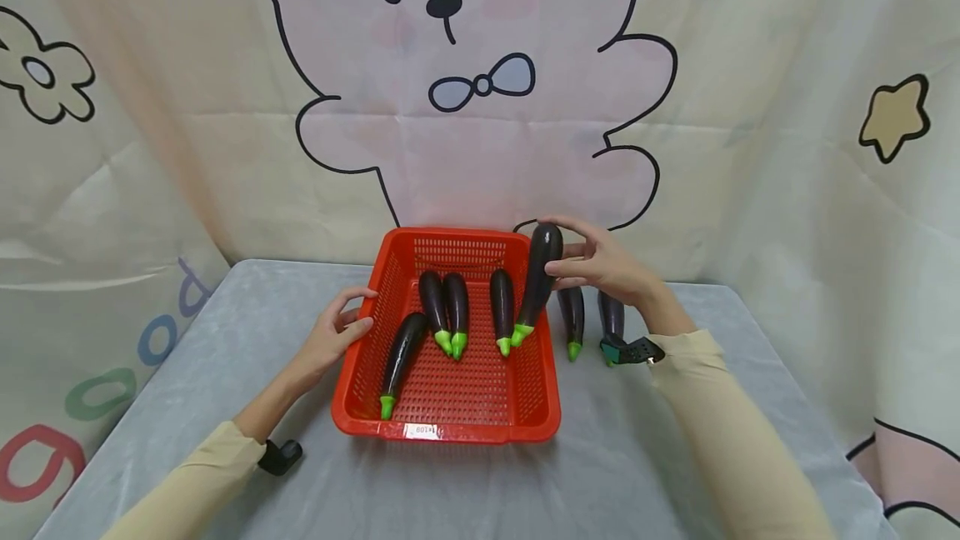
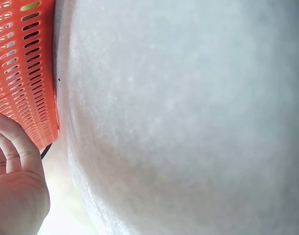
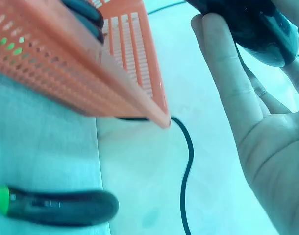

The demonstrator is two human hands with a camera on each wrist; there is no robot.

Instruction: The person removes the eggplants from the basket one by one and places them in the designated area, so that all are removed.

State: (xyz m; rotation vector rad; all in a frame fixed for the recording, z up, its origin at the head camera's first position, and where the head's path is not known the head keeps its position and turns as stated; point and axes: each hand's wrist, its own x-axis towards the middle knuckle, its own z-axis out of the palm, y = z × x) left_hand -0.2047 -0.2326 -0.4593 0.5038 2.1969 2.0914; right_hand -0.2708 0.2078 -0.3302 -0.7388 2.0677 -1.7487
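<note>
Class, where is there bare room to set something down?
Free: the table before the basket, between sleeves; the basket's near right floor. Crowded: its far half and left, with four eggplants; right of it, two more by the right hand.

The basket [image 1: 491, 433] is bright red, patterned with rows of small openings, a white label [image 1: 421, 432] on its near rim. The eggplants [image 1: 501, 307] are glossy purple-black with vivid green stem ends (the one in the right hand [image 1: 609, 269] matches the others). The table [image 1: 615, 457] is covered in pale grey-blue; both sleeves [image 1: 742, 432] are cream. The far cream backdrop [image 1: 765, 40] carries a black-outlined, pale pink cartoon animal [image 1: 337, 7] with a light blue bow tie [image 1: 482, 85]; at right, a tan star [image 1: 896, 117].
</note>
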